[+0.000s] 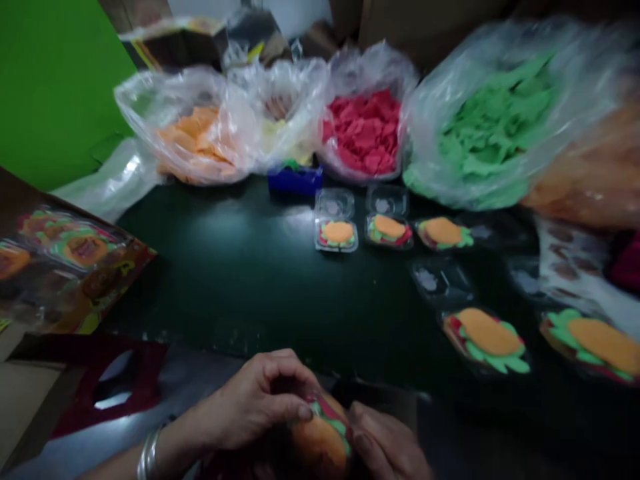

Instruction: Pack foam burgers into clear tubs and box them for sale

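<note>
At the table's near edge, my left hand is closed around the left and far side of a toy burger, thumb pressed on it. Its orange bun, green leaf and red layer show; a glossy surface hints at clear plastic around it. My right hand grips the burger's right side with curled fingers, and its fingertips are partly hidden. To the right, a burger in an open clear case lies on the table, with another burger beyond it at the right edge.
Several more burgers in open clear cases sit mid-table. Behind them stand plastic bags of orange pieces, red pieces and green pieces. A blue tape dispenser is near the bags. A printed box is at left; a sticker sheet at right.
</note>
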A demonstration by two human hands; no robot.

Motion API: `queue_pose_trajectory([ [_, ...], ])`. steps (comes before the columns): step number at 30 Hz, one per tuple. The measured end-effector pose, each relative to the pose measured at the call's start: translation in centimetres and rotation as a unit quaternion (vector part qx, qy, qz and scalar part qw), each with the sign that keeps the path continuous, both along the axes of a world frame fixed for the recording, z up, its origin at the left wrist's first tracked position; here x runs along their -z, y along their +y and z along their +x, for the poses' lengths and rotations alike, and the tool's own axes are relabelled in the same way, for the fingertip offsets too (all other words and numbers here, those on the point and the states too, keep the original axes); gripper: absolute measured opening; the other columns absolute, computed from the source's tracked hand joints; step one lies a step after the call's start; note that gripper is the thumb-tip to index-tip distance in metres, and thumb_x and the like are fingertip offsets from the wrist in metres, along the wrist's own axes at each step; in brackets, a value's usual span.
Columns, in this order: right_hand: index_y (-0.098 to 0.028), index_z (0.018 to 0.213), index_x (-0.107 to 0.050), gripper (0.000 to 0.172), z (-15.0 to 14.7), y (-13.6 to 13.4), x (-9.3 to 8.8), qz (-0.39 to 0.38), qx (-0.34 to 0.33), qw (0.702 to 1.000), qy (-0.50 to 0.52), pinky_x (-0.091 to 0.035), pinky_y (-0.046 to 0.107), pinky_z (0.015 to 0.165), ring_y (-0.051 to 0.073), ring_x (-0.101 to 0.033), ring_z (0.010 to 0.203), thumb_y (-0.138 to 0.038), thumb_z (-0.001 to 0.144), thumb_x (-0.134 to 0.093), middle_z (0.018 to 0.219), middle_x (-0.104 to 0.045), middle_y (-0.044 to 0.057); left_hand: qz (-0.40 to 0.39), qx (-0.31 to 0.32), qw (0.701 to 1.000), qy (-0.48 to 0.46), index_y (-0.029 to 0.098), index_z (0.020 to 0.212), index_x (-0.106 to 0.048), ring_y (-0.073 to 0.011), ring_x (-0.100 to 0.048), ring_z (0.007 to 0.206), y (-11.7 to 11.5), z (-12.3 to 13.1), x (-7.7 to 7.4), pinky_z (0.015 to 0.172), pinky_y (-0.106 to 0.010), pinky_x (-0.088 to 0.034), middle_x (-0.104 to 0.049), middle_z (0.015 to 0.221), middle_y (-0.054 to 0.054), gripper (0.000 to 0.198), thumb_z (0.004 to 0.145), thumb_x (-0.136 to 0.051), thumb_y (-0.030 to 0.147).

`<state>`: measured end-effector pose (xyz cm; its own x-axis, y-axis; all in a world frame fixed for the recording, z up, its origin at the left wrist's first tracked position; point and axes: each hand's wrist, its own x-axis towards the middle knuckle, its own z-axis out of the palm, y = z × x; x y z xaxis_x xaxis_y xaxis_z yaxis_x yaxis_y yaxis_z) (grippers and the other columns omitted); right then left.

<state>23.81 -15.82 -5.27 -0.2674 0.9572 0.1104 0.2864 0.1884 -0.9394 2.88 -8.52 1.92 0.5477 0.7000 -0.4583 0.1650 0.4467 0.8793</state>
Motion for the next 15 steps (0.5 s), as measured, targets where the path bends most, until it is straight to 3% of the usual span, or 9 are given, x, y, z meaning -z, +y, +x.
queue_pose_trajectory([
  [4,-0.021,0.057,-0.043,0.044,1.7,-3.3,1.2,-0.072,0.024,0.997,-0.011,-0.033,0.025,0.050,0.013,-0.045,0.051,-0.039,0.097,-0.035,0.055,-0.044,-0.002,-0.006,0.001,1.000,0.004,0.019,0.083,-0.073,-0.0145,-0.057,0.079,-2.4,2.2,2.4,0.074,-0.024,-0.042,-0.065,0.083,-0.001,0.011,0.076,-0.066,0.024],
  [7,-0.020,0.058,-0.044,0.041,3.4,-4.1,2.1,-0.152,0.072,0.985,-0.033,-0.034,0.024,0.052,0.013,-0.046,0.054,-0.040,0.094,-0.041,0.057,-0.045,-0.002,-0.030,0.009,0.999,0.001,0.017,0.082,-0.072,-0.0167,-0.059,0.080,-3.0,4.4,5.7,0.076,-0.026,-0.044,-0.068,0.084,-0.003,0.013,0.074,-0.066,0.026],
  [9,-0.020,0.069,-0.052,0.024,4.3,-4.5,2.6,-0.198,0.126,0.971,-0.034,-0.039,0.024,0.060,0.015,-0.051,0.064,-0.035,0.088,-0.050,0.067,-0.053,-0.001,-0.061,0.025,0.998,0.002,0.016,0.083,-0.071,-0.0180,-0.060,0.081,-3.4,6.2,8.2,0.077,-0.027,-0.044,-0.070,0.085,-0.004,0.016,0.072,-0.065,0.026],
  [11,-0.020,0.082,-0.056,0.010,4.9,-5.4,3.1,-0.229,0.155,0.961,-0.018,-0.041,0.026,0.069,0.017,-0.054,0.076,-0.030,0.081,-0.058,0.079,-0.058,0.000,-0.072,0.070,0.995,0.013,0.015,0.085,-0.071,-0.0185,-0.061,0.083,-3.9,7.7,10.2,0.079,-0.027,-0.044,-0.071,0.086,-0.004,0.018,0.073,-0.064,0.026],
  [15,-0.020,0.079,-0.055,0.009,4.8,-7.6,4.1,-0.291,0.162,0.942,0.046,-0.041,0.025,0.067,0.016,-0.053,0.072,-0.028,0.080,-0.058,0.075,-0.056,-0.001,-0.031,0.170,0.984,0.038,0.016,0.087,-0.072,-0.0175,-0.061,0.083,-5.4,9.2,12.0,0.078,-0.025,-0.044,-0.070,0.086,-0.003,0.018,0.075,-0.062,0.025],
])
